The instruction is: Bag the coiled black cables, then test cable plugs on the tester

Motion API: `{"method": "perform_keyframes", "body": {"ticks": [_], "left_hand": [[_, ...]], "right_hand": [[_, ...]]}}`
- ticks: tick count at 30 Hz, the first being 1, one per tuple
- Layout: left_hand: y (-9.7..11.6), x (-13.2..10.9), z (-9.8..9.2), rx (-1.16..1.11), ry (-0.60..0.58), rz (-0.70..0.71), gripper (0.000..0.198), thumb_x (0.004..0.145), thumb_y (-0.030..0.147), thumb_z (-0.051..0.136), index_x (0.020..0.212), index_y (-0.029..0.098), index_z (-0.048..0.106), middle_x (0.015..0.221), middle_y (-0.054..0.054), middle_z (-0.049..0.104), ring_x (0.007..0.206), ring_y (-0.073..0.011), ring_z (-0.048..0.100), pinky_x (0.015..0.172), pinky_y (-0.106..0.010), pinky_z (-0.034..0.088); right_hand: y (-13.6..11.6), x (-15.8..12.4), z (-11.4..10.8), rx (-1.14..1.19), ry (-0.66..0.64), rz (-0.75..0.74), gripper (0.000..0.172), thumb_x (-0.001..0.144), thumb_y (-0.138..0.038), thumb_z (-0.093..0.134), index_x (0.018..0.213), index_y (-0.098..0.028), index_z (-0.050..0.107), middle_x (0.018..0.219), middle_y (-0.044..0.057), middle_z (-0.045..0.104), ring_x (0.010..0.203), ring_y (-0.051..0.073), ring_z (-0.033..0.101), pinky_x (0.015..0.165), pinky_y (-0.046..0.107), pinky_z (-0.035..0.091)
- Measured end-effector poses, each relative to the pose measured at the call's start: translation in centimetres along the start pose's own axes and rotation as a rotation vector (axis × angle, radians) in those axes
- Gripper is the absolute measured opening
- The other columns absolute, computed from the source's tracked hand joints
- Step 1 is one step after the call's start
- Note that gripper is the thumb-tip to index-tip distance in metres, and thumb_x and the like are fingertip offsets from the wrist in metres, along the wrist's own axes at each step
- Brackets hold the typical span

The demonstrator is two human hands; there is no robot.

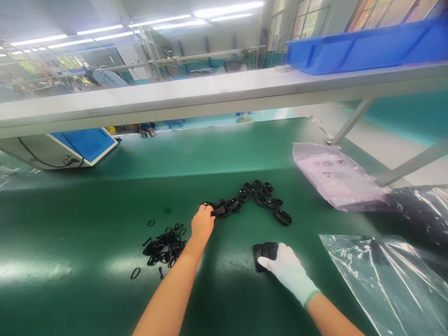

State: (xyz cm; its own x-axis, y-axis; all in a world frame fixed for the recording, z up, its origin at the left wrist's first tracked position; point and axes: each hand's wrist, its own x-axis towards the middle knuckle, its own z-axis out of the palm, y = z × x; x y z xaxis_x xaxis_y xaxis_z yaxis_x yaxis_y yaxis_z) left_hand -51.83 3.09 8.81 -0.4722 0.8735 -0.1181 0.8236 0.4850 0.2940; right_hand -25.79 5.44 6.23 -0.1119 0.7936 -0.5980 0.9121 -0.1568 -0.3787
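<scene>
My left hand (203, 221), bare, reaches to the near end of a row of black oval ring-shaped parts (231, 204); its fingers are closed on a few of them, partly hidden by the hand. My right hand (289, 270) wears a white glove with a green cuff. Its thumb and fingers grip a compact stack of ribbed black parts (265, 254) at the right end, low on the green table. Several single oval parts (283, 216) lie beyond, some leaning on each other. Left of my left forearm is a loose heap of thin black bands (164, 247).
A clear plastic bag (388, 275) lies at the right, with a pinkish printed bag (332, 175) behind it and a dark filled bag (420, 205) beside. A white shelf (175, 100) spans above the green table (87, 224), carrying a blue bin (367, 46). A blue-and-grey machine (80, 147) stands back left.
</scene>
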Motion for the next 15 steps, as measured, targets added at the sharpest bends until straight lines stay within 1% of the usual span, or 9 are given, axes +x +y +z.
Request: {"method": "perform_keyframes", "body": {"ticks": [2,5,7,8,10,12,13,14,15], "left_hand": [[0.4,-2.2,0.7,0.010,-0.053,0.148,0.020,0.083,0.013,0.044,0.097,0.023,0.055,0.112,-0.006,0.053,0.091,-0.0199,0.058,0.080,-0.033,0.044],[1.2,-6.4,2.2,-0.002,-0.215,0.382,0.023,0.084,0.011,0.042,0.091,0.025,0.058,0.117,-0.001,0.056,0.103,-0.0177,0.053,0.090,-0.029,0.040],[1.8,-8.5,3.1,-0.007,-0.323,0.464,0.024,0.082,0.009,0.045,0.088,0.026,0.061,0.117,0.000,0.059,0.106,-0.0181,0.053,0.091,-0.028,0.041],[2.1,-9.3,3.4,-0.007,-0.358,0.470,0.027,0.080,0.007,0.047,0.092,0.026,0.061,0.118,0.000,0.059,0.106,-0.0188,0.053,0.090,-0.029,0.042],[2.9,-10.4,4.1,-0.006,-0.382,0.420,0.040,0.075,0.009,0.054,0.111,0.026,0.056,0.123,-0.003,0.057,0.109,-0.0227,0.052,0.089,-0.034,0.044],[3.9,-10.8,4.7,-0.006,-0.368,0.330,0.066,0.067,0.019,0.066,0.129,0.020,0.042,0.130,-0.011,0.050,0.114,-0.0308,0.047,0.093,-0.043,0.042],[4.5,-10.9,5.1,-0.005,-0.357,0.283,0.079,0.062,0.022,0.071,0.133,0.015,0.037,0.132,-0.016,0.047,0.116,-0.0351,0.045,0.093,-0.048,0.040],[4.9,-11.0,5.4,-0.007,-0.348,0.243,0.086,0.058,0.022,0.074,0.134,0.011,0.036,0.131,-0.020,0.046,0.115,-0.0384,0.044,0.093,-0.052,0.039],[5.3,-10.9,5.7,-0.012,-0.344,0.211,0.087,0.056,0.017,0.075,0.133,0.008,0.037,0.129,-0.023,0.046,0.114,-0.0401,0.044,0.092,-0.053,0.038]], "right_hand": [[0.0,0.0,0.0,0.005,0.006,0.000,0.052,0.062,-0.048,0.063,0.100,-0.016,0.051,0.104,0.014,0.054,0.091,0.028,0.060,0.076,0.037,0.047],[0.1,0.1,0.1,0.007,0.020,-0.009,0.057,0.061,-0.048,0.065,0.105,-0.015,0.051,0.105,0.014,0.054,0.097,0.029,0.059,0.080,0.038,0.046],[0.1,0.1,0.1,0.006,0.026,-0.014,0.058,0.061,-0.049,0.065,0.106,-0.014,0.051,0.106,0.015,0.054,0.098,0.030,0.058,0.082,0.038,0.046],[0.2,0.1,0.1,0.005,0.028,-0.015,0.059,0.061,-0.049,0.065,0.105,-0.014,0.051,0.106,0.015,0.054,0.098,0.030,0.058,0.082,0.039,0.046],[0.2,0.0,0.1,0.004,0.029,-0.022,0.058,0.062,-0.050,0.064,0.105,-0.013,0.051,0.106,0.016,0.054,0.096,0.030,0.059,0.081,0.039,0.046],[0.2,-0.1,0.1,0.001,0.032,-0.033,0.057,0.062,-0.050,0.064,0.105,-0.014,0.051,0.106,0.016,0.054,0.097,0.029,0.059,0.081,0.038,0.046],[0.2,-0.1,0.0,0.000,0.034,-0.039,0.057,0.062,-0.049,0.064,0.105,-0.014,0.051,0.106,0.016,0.054,0.097,0.029,0.059,0.081,0.038,0.046],[0.3,-0.1,0.0,-0.001,0.034,-0.044,0.056,0.062,-0.049,0.064,0.105,-0.014,0.052,0.106,0.016,0.055,0.096,0.029,0.059,0.080,0.038,0.046],[0.3,-0.1,0.0,-0.002,0.034,-0.050,0.056,0.062,-0.049,0.063,0.104,-0.015,0.052,0.106,0.016,0.055,0.096,0.028,0.060,0.080,0.037,0.046]]}}
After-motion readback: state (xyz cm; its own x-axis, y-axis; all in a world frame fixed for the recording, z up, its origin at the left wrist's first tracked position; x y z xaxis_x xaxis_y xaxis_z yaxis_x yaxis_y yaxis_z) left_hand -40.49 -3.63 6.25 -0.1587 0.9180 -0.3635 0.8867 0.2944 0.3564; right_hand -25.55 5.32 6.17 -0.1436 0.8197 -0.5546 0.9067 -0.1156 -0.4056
